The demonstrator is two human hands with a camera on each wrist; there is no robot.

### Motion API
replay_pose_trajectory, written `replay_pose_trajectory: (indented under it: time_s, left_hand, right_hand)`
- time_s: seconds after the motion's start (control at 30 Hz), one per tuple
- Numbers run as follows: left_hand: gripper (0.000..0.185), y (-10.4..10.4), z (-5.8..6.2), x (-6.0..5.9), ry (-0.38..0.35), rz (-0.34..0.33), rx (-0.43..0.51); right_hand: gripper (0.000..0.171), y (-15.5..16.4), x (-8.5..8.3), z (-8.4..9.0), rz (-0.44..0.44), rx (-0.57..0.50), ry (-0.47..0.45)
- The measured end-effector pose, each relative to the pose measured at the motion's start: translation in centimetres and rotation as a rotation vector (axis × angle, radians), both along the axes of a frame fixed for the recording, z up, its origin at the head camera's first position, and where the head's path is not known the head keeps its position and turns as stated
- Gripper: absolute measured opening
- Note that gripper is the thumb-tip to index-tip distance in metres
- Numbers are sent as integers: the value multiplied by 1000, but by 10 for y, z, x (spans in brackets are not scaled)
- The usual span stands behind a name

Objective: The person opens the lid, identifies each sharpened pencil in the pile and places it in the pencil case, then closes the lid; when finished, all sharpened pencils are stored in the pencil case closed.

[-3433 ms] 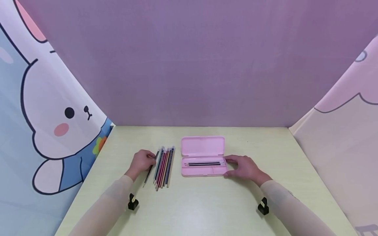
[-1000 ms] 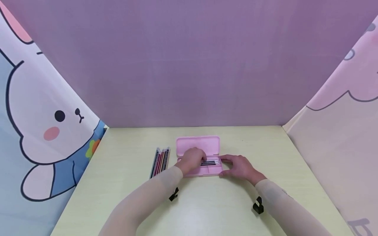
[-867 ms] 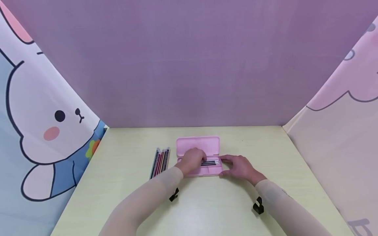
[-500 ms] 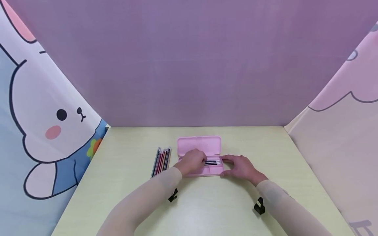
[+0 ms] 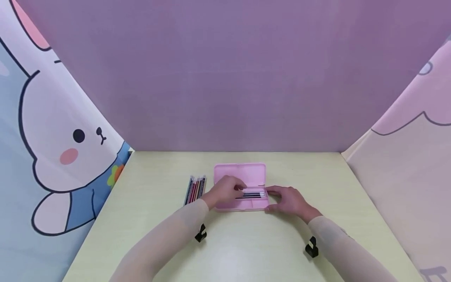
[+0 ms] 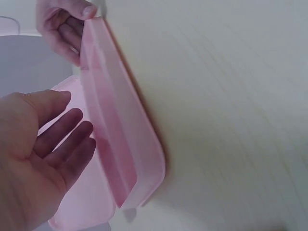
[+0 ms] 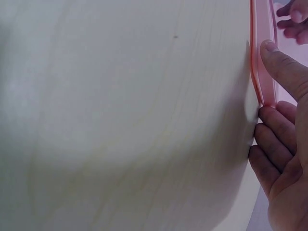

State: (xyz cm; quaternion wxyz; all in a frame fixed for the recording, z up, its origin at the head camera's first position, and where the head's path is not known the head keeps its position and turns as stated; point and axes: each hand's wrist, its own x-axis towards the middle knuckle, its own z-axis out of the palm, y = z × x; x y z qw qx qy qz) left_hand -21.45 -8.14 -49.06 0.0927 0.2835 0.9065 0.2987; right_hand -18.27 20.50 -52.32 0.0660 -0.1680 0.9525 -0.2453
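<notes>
An open pink pencil case (image 5: 258, 204) lies on the table with its lid (image 5: 251, 172) folded back. Several dark pencils (image 5: 253, 195) lie in its rear compartment, partly covered by my left hand (image 5: 226, 190). That hand is over the left part of the case, its fingers (image 6: 72, 139) loosely bent and holding nothing in the left wrist view. My right hand (image 5: 290, 200) grips the right end of the case, thumb (image 7: 281, 65) on the front wall and fingers around the end. Left of the case, a bundle of pencils (image 5: 195, 190) lies side by side, its lower part hidden by my left arm.
The pale wooden table (image 5: 239, 246) ends at a purple backdrop (image 5: 239, 78) behind the case. Printed cloth walls rise on both sides, a rabbit (image 5: 53, 156) on the left one. A black wrist camera (image 5: 201, 233) hangs beneath the left forearm.
My left hand carried a pencil from beside the bundle rightward into the case and let it go, its fingers now loosened and slightly raised. The right hand keeps its hold on the case.
</notes>
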Motion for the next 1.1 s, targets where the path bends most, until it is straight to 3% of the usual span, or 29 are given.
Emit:
replay_pose_trajectory:
  time_s: [0.13,0.3,0.53,0.83,1.1]
  left_hand:
    - [31,-13,9,0,-51,1,104]
    - [38,-39,20,2,-153,57,222]
    - [38,-88,23,3,-138,180,279]
    - [41,-154,6,13,-207,327,310]
    - [47,-183,-17,15,-318,455,349]
  right_hand:
    - [79,1,1,0,-7,-2,-9]
    - [79,3,1,-2,-10,-4,0]
    - [79,4,-1,-3,0,-2,5]
    - [80,3,-2,-3,-2,1,11]
    - [80,3,-2,-4,-8,4,1]
